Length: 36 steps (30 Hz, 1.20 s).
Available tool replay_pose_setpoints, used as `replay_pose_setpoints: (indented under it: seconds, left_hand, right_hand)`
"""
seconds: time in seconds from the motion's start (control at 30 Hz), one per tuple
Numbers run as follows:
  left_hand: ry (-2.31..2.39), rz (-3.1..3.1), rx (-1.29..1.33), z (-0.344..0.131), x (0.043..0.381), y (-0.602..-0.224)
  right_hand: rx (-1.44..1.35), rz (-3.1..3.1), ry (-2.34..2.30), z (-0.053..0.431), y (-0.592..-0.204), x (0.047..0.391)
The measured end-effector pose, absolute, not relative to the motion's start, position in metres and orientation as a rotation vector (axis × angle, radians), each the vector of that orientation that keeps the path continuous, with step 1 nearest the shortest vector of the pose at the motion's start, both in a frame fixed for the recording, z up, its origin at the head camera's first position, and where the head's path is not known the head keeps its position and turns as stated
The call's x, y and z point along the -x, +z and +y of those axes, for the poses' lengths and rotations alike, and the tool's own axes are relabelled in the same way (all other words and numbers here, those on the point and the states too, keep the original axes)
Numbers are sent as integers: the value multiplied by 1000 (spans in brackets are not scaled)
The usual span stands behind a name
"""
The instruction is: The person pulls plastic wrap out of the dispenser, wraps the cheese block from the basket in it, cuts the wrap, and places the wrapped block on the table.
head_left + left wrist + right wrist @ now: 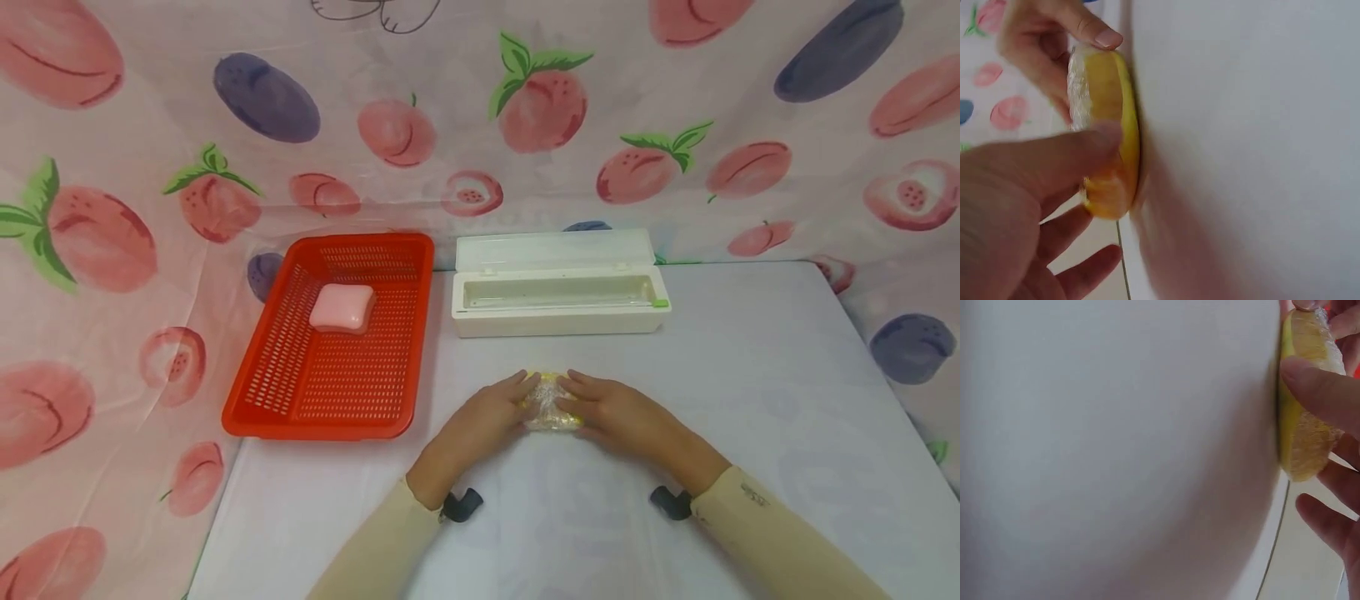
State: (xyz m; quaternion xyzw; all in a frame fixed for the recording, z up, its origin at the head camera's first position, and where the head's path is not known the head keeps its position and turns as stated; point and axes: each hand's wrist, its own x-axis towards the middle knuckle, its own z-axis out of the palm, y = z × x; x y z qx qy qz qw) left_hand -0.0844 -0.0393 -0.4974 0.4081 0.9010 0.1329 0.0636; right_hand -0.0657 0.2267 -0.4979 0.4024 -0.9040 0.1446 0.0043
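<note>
Just in front of me lies a low, rounded yellow block wrapped in clear cling film (551, 406), on the white table. The film is crumpled and shiny on top and smoother round the yellow side (1129, 131). My left hand (491, 418) holds its left end, thumb on the near side and fingers over the top. From the right, my right hand (622, 414) grips the other end the same way, its thumb (1319, 390) pressed to the side. Some fingers of each hand stand off the block in the wrist views. The block's far side is hidden.
Behind the hands stands a long white cling film dispenser (562, 323), its clear lid (555, 252) raised and a green slider (660, 303) at its right end. A red plastic basket (322, 432) at left holds a pink rounded block (342, 307). Fruit-patterned cloth hangs behind the table.
</note>
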Motion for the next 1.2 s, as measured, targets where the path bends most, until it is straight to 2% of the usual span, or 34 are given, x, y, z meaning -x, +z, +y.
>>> replay_pose_setpoints:
  seconds: [0.13, 0.27, 0.43, 0.7, 1.2]
  left_hand:
    - [548, 2626, -1159, -45, 90, -494]
    - [854, 2502, -953, -48, 93, -490]
    - [1111, 2373, -697, -45, 96, -489]
    - [1249, 2225, -406, -41, 97, -495]
    - [1329, 2241, -102, -28, 95, -504]
  right_hand:
    - [-1163, -2959, 667, 230, -496, 68]
    - [-970, -3057, 1073, 233, -497, 70]
    - [-682, -3141, 1362, 227, -494, 72]
    - [-333, -3162, 1589, 221, -495, 74]
    - [-9, -3033, 2097, 219, -502, 72]
